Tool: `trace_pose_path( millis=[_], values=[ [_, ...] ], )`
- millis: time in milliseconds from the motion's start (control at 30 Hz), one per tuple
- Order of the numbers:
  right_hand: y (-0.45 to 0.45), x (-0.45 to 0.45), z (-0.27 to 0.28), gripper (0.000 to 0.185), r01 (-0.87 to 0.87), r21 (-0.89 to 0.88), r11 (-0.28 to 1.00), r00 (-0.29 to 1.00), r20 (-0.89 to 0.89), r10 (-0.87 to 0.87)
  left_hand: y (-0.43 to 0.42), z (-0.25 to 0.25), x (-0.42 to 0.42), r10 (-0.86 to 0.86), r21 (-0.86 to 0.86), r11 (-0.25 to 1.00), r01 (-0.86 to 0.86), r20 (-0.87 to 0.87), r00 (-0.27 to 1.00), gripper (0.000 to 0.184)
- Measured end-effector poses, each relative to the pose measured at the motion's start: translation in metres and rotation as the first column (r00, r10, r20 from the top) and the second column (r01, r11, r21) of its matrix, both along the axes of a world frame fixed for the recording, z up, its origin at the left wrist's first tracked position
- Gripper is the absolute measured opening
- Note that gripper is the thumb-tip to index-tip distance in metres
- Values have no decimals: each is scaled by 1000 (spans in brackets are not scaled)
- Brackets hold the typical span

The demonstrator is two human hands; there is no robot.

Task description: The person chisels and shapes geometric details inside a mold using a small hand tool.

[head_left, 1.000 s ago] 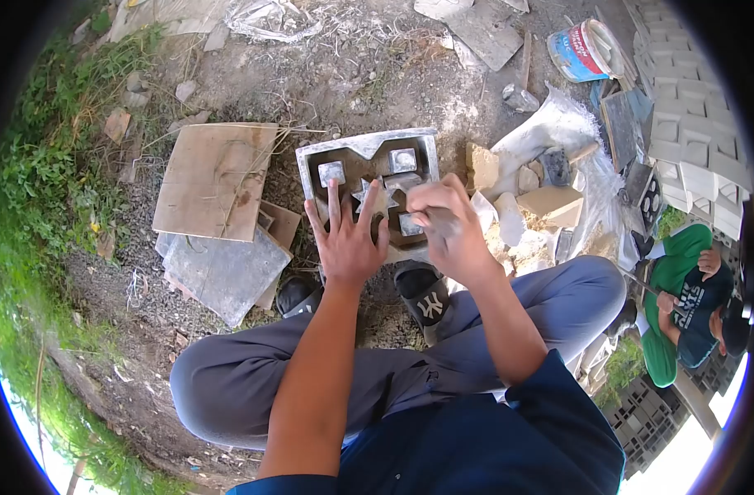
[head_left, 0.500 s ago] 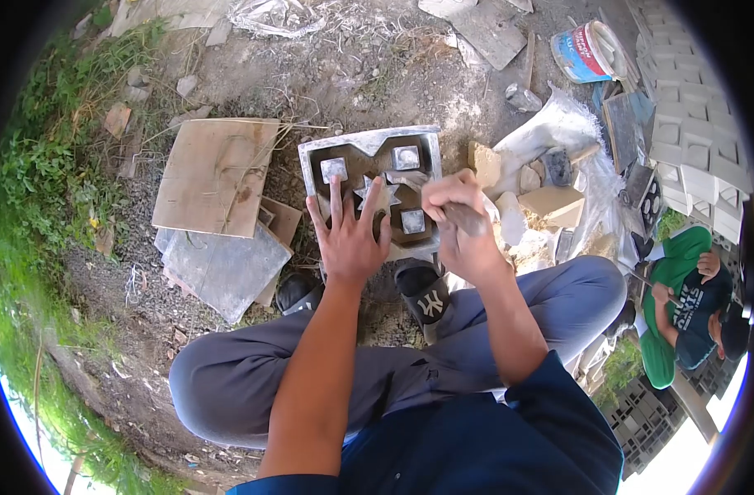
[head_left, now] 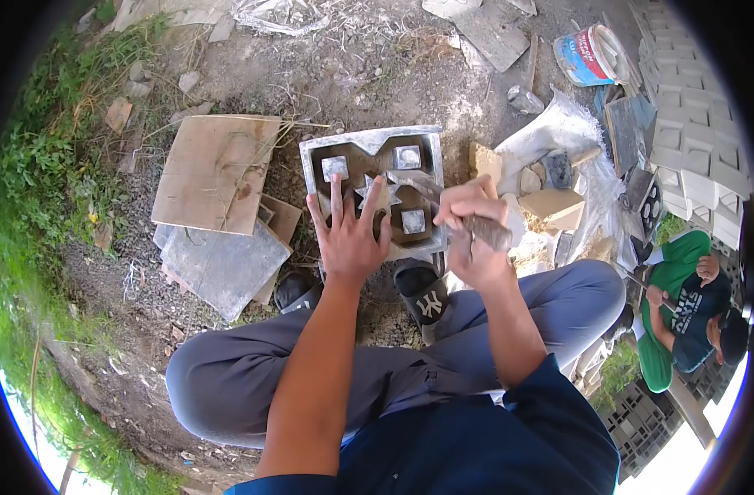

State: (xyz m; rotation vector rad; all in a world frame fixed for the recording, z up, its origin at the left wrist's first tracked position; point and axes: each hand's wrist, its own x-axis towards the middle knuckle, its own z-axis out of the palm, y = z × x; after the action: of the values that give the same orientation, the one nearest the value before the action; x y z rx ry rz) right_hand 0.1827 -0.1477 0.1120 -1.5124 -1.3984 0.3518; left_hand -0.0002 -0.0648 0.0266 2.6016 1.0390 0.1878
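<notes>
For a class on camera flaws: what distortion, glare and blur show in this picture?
Head view: fisheye curve, black surround; stacked blocks bend at right; white glare at lower left and lower right, blue-fringed; grass at left smeared, left hand fairly sharp.

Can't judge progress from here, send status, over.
Left hand spread over mold. Right hand gripping bladed tool, blade over mold's right side. Rubble close on the right.

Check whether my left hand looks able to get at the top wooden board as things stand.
Probably yes: your left hand is spread over the grey mould, seemingly holding nothing, with just ground between mould and board.
</notes>
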Motion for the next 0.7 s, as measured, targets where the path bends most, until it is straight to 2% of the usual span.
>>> trace_pose_path(
  millis=[67, 167, 200, 233, 300, 333, 367, 433, 467, 500, 533, 600, 667, 700],
  values=[
    [6, 7, -14, 56, 14, -10, 1000, 995, -98, -15, 2, 1, 3, 3, 2, 1000, -3, -17, 1000, 69],
    [8, 0, 16, 55, 22, -34, 999, 999, 34, -21, 8, 2, 9, -1, 12, 1000, 2, -28, 1000, 70],
    [4, -5, 16, 44, 49, -5, 999, 998, 45, -49, 7, 2, 8, -3, 7, 1000, 3, -16, 1000, 70],
    [7, -5, 13, 44, 42, -10, 999, 998, 37, -41, 5, 2, 6, 0, -2, 1000, 0, -6, 1000, 70],
    [13, 1, 14, 32, 38, -114, 993, 995, 94, -28, 3, 1, 5, -6, 10, 1000, 6, -5, 1000, 70],
    [17, 1, 19, 22, 66, -142, 988, 998, 34, -61, 3, 2, 6, 0, 13, 1000, 0, -8, 1000, 69],
    [21, 5, 27, 22, 67, -141, 988, 997, 49, -61, 4, 3, 7, 11, 15, 1000, -10, -12, 1000, 69],
    [32, 11, 41, 17, -138, 0, 990, 990, 23, 138, 4, 4, 6, 9, 7, 1000, -9, -3, 1000, 69],
    [40, 8, 35, 27, -177, 59, 982, 978, -102, 182, 5, 3, 7, 7, 17, 1000, -7, -1, 1000, 69],
    [40, 5, 30, 27, -180, 58, 982, 978, -98, 185, 5, 2, 6, 2, 26, 1000, -2, 0, 1000, 68],
    [39, 3, 24, 29, -48, -60, 997, 951, -309, 27, 6, 1, 6, 6, 30, 1000, -6, 15, 1000, 69],
    [50, 0, 11, 40, 151, 77, 986, 795, -602, -74, 5, 0, 6, 0, 23, 1000, 0, -2, 1000, 68],
    [55, 4, 12, 50, 164, 322, 932, 660, -738, 139, 5, -1, 5, 2, 11, 1000, -2, -31, 1000, 68],
    [54, 7, 12, 51, 113, 330, 937, 635, -750, 187, 5, -1, 6, 5, 4, 1000, -5, -27, 1000, 68]
  ],
)
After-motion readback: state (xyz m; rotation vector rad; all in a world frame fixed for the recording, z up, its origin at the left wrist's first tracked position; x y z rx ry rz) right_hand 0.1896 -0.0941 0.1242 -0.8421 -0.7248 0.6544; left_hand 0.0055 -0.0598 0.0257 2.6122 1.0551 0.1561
